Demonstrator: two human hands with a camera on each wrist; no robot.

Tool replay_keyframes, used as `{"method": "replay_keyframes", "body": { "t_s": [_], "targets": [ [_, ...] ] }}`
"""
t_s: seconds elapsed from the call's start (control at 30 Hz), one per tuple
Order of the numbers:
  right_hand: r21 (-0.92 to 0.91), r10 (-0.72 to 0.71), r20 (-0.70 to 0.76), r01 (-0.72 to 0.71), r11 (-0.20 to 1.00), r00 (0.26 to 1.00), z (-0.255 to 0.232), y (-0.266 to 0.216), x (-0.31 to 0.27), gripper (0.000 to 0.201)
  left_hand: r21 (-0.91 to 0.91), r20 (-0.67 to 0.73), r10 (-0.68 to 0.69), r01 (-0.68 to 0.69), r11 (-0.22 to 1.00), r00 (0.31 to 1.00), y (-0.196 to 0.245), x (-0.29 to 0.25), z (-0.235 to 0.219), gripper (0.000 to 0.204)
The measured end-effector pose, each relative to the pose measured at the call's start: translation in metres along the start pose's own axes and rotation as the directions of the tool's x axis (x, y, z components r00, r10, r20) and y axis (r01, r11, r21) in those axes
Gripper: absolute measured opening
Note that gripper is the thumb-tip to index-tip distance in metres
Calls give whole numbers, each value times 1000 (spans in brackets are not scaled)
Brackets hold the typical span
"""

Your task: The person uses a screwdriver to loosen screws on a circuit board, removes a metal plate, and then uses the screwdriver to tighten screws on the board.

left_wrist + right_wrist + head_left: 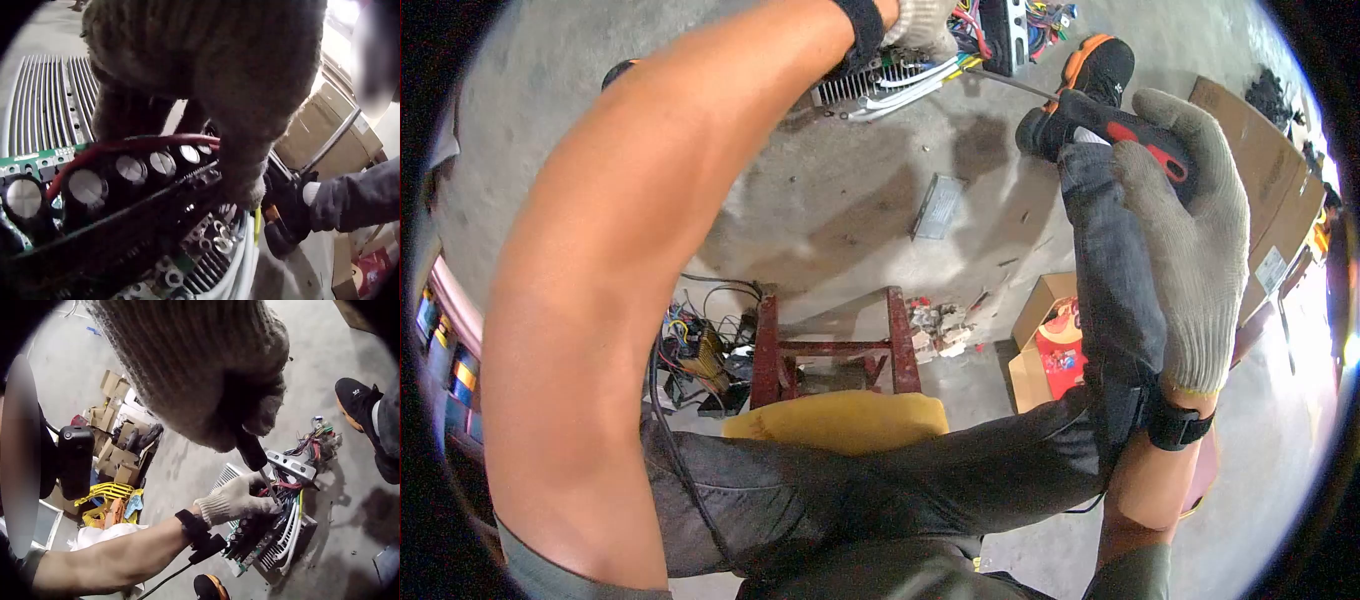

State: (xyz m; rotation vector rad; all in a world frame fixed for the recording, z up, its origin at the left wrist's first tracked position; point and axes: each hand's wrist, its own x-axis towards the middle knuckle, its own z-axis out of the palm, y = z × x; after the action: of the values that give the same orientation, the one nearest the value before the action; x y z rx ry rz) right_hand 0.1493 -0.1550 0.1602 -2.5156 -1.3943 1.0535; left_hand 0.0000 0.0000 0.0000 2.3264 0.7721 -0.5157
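Grey finned heatsink unit [845,92] with its green circuit board [39,164] is sitting on the bare concrete floor [860,235], far side, roughly centre. We're gripping the black-and-red screwdriver [1092,115] in the gloved right hand [1200,240], fingers curled round the handle; its long metal shaft [1015,85] is reaching left into the wiring. Gloved left hand [236,499] is touching the unit beside that shaft, fingers bent; whether they're pinching anything, we can't tell.

Watch-outs, our judgement:

- Tip slip. Shaft is running at a slant and we're not seeing its tip seat, so side load could be skidding it into the left fingers.
- Capacitors. Round silver-topped black cans [86,187] are standing close to the left hand. If they're holding charge, a stray shaft could be bridging contacts.
- Snags. Loose knit is sitting among the thick white cables [292,534] and metal ring lugs [174,278]; a caught thread could be tugging a lug.
- Unit shift. We're seeing no clamp, so uneven pushing could be sliding it toward the black-and-orange shoe [1100,70], far right.
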Motion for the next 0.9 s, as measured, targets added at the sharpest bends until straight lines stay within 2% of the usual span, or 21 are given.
{"method": "replay_keyframes", "body": {
  "t_s": [0.07,0.1,0.17,0.2,0.27,0.3,0.37,0.4,0.5,0.53,0.6,0.67,0.7,0.77,0.9],
  "targets": [
    [64,32,-19,-30,997,999,-2,-2,0,37,10,11,62,-62,998,998,-8,17,9,58],
    [46,35,-31,-34,998,999,5,-3,0,37,-55,-2,139,-139,989,990,-12,12,3,57],
    [-8,-31,-90,30,1000,995,12,-4,2,36,-64,31,143,-141,988,989,-18,9,-3,57],
    [-3,-32,-77,32,999,996,15,-6,2,36,-68,40,134,-131,989,990,-22,9,-1,57],
    [88,21,-30,-18,996,999,17,-9,1,35,-16,147,94,-92,996,985,-26,13,1,60],
    [84,17,-34,-14,996,999,19,-10,1,35,-17,140,94,-93,996,986,-24,8,-3,60],
    [226,48,-21,-42,973,999,25,-13,-1,34,200,195,4,-44,979,981,-17,-8,-11,66],
    [223,46,-24,-39,974,999,28,-14,0,34,126,-21,197,-193,973,980,-32,-31,-4,66],
    [203,22,-46,-13,979,999,37,-14,0,34,23,-6,118,-118,993,993,-38,-21,9,63],
    [160,-18,-87,32,987,996,43,-13,0,31,74,-19,81,-79,994,997,-37,-17,15,59],
    [110,-59,-124,73,991,991,51,-9,-2,28,50,-32,124,-122,991,992,-41,-14,18,57],
    [-55,-136,-178,128,990,975,59,-8,-1,30,16,-66,196,-195,981,978,-47,-17,17,52],
    [-55,-140,-176,132,990,974,60,-6,0,30,24,-132,228,-226,974,965,-48,-25,16,52],
    [94,-32,-116,43,995,993,58,-2,2,37,50,-36,133,-132,990,990,-41,-23,11,51],
    [49,-68,-169,77,996,983,57,-4,3,32,-84,-20,108,-110,990,994,-39,-22,17,47]
  ]
}}
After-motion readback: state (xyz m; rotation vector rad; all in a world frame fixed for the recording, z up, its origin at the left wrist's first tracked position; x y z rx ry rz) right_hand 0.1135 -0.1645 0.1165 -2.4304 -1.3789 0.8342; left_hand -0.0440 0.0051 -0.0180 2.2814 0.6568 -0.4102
